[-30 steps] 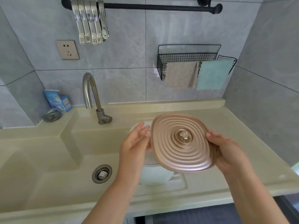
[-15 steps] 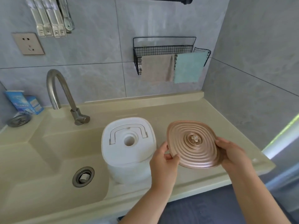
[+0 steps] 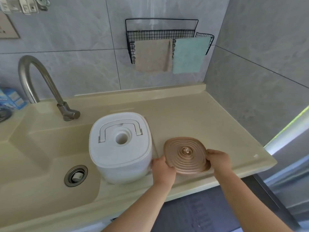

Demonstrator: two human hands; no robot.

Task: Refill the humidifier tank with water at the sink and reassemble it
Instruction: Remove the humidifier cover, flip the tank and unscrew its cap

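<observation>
Head view looks down on a cream sink counter (image 3: 209, 114), where the white humidifier tank (image 3: 121, 146) stands upright at the basin's right edge, its handle folded flat and its round top opening uncovered. Just right of it the bronze ribbed lid (image 3: 185, 155) sits low over the counter near the front edge; whether it already rests on the surface I cannot tell. The left hand (image 3: 163, 167) pinches the lid's left rim with curled fingers, and the right hand (image 3: 217, 159) grips the right rim the same way.

Judging by this, the task is at its very start: the lid is off and being parked aside, no water runs from the faucet (image 3: 38, 81), and filling and reassembly are all left to do.

Round about: the basin's drain (image 3: 76, 175), grey marbled wall tiles, a black wire rack (image 3: 161, 32) holding a beige cloth (image 3: 153, 55) and a pale green cloth (image 3: 189, 55), a blue box (image 3: 11, 98) at far left, dark floor below
</observation>
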